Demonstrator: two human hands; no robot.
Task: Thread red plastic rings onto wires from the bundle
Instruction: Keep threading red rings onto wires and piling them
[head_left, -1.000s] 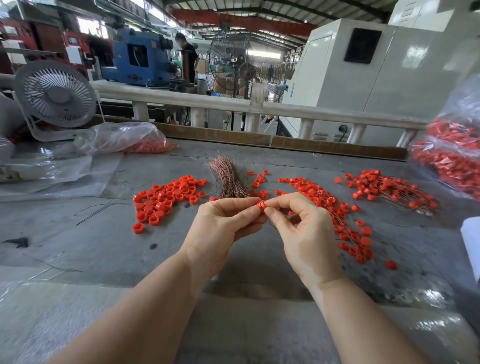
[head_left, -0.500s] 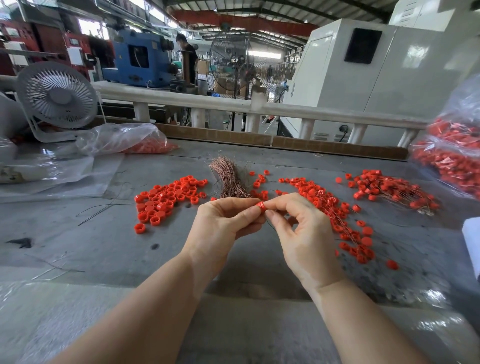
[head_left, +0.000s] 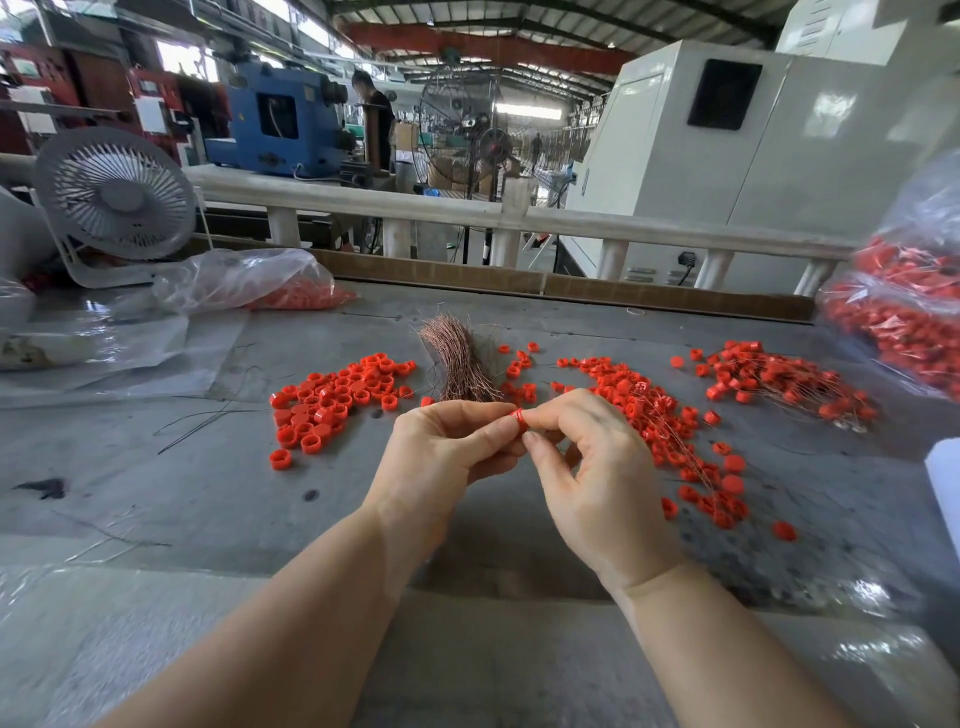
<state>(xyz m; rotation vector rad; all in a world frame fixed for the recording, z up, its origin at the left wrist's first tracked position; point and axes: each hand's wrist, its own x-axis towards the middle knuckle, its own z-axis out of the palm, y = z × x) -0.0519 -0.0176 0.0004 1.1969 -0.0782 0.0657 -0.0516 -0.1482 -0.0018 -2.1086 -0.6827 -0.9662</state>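
Note:
One red plastic ring (head_left: 519, 419) is pinched between the fingertips of my left hand (head_left: 441, 452) and my right hand (head_left: 592, 467), above the grey table (head_left: 208, 493). Any wire in my fingers is too thin to make out. Just behind my hands lies the copper wire bundle (head_left: 460, 364). A heap of loose red rings (head_left: 332, 397) sits to the left of it. Rings on wires (head_left: 670, 426) trail from the centre down to the right, and a second such pile (head_left: 779, 382) lies further right.
A clear bag with red rings (head_left: 249, 283) and a white desk fan (head_left: 117, 200) stand at the back left. Another bag full of red rings (head_left: 904, 322) sits at the right edge. Loose dark wires (head_left: 208, 415) lie left of the heap. A white railing (head_left: 467, 208) bounds the far side.
My hands have stayed in place, still working the same ring between the fingertips. The fingers of my right hand have shifted slightly around it.

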